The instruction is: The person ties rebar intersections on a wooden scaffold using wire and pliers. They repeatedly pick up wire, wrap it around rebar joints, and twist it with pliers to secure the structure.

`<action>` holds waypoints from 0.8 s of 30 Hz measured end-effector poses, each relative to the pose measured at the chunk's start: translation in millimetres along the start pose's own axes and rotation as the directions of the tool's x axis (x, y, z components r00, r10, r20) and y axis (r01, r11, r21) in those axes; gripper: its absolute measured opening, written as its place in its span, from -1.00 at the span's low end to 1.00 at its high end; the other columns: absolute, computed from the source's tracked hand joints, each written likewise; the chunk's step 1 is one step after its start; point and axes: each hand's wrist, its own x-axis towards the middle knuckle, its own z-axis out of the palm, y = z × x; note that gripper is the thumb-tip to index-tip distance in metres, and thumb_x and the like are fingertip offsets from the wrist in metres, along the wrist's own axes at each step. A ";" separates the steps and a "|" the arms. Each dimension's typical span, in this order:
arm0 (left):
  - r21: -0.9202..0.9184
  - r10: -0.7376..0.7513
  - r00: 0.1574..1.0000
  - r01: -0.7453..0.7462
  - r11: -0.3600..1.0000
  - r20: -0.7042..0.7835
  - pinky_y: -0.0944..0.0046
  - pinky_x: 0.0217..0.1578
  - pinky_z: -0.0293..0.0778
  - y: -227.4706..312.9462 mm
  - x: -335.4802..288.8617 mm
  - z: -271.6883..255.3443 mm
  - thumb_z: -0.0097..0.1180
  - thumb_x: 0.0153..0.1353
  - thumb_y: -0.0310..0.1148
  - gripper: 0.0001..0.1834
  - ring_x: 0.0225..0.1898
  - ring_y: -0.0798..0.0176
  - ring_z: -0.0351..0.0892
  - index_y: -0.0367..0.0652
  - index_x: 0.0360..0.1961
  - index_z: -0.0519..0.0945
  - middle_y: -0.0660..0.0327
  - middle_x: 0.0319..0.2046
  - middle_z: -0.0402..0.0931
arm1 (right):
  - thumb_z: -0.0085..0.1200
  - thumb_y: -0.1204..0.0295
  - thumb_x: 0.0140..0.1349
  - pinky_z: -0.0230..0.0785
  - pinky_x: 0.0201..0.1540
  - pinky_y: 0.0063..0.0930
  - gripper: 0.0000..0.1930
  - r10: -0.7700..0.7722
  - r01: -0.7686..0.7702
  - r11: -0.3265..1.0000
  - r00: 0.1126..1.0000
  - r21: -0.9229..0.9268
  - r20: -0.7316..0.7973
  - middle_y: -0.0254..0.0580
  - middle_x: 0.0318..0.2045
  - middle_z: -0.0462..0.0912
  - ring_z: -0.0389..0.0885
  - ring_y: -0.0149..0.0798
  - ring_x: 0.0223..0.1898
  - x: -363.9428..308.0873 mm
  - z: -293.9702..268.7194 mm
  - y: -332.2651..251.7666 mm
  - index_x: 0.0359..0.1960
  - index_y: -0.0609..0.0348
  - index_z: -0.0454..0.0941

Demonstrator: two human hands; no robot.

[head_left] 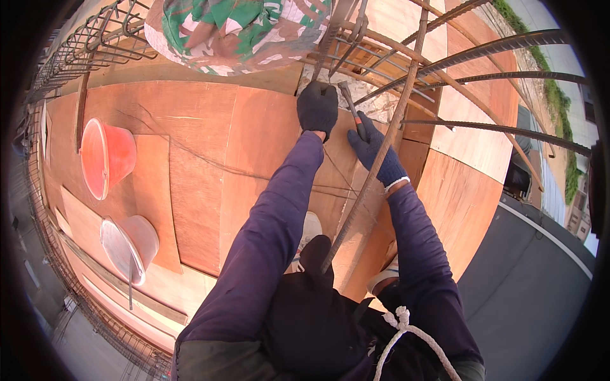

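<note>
My left hand (317, 108), in a dark knit glove, is closed in a fist at the lower end of a dark steel bar near the plywood's edge. What lies inside its fingers, if anything, is hidden. Just to the right, my right hand (376, 151), in a dark blue glove, grips a hammer (351, 103) by its black handle with a reddish band. The hammer's head points up and away from me, close beside the left fist and apart from it. A long rusty rebar (375, 162) slants past the right hand and forearm.
Several ribbed bars (508, 44) fan out at the upper right. A camouflage cloth hat (238, 32) fills the top middle. On the plywood (197, 127) to the left lie a red bucket (111, 157) and a whitish bucket (136, 244). A rebar cage (89, 57) runs along the upper left.
</note>
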 end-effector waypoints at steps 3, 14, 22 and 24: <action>0.177 0.060 0.997 -0.050 0.983 -0.048 -0.05 -0.20 0.57 -1.2 -2.7 6.8 0.22 0.23 -0.21 -0.73 -0.27 -0.12 0.74 -0.19 -0.20 0.72 0.00 -0.37 0.73 | 0.14 0.05 0.41 0.52 0.11 -0.10 -0.32 -0.005 0.006 0.999 1.000 -0.051 0.014 0.33 0.04 0.69 0.69 0.24 0.11 4.0 -6.6 -7.3 0.46 0.10 0.35; -0.456 -0.332 0.562 0.820 0.346 0.758 0.28 -0.65 0.39 -9.2 21.3 -33.1 0.00 0.52 -0.04 -0.59 -0.65 0.35 0.46 -0.09 0.16 0.55 0.18 -0.50 0.60 | 0.15 0.05 0.42 0.48 0.20 -0.22 -0.30 0.117 -0.118 0.993 0.986 -0.004 0.118 0.27 0.11 0.69 0.68 0.07 0.19 8.6 -18.1 -14.1 0.50 0.12 0.32; -0.337 -0.266 0.439 0.873 0.352 0.858 0.38 -0.62 0.36 -17.5 30.8 -39.1 0.04 0.54 -0.04 -0.62 -0.61 0.43 0.41 -0.11 0.12 0.56 0.28 -0.44 0.55 | 0.14 0.04 0.45 0.56 -0.25 -0.30 -0.42 0.025 -0.024 0.999 0.998 -0.031 0.061 -0.08 -0.31 0.70 0.70 -0.24 -0.36 17.7 -18.4 -7.6 0.42 -0.03 0.42; -0.329 -0.291 0.423 0.888 0.320 0.858 0.39 -0.61 0.38 -17.1 32.0 -40.4 0.07 0.53 -0.07 -0.67 -0.60 0.43 0.42 -0.11 0.01 0.56 0.27 -0.43 0.56 | 0.15 0.03 0.45 0.56 -0.29 -0.30 -0.43 0.044 -0.040 0.997 0.996 -0.059 0.076 -0.08 -0.31 0.71 0.71 -0.23 -0.39 18.5 -22.0 -7.7 0.41 -0.05 0.44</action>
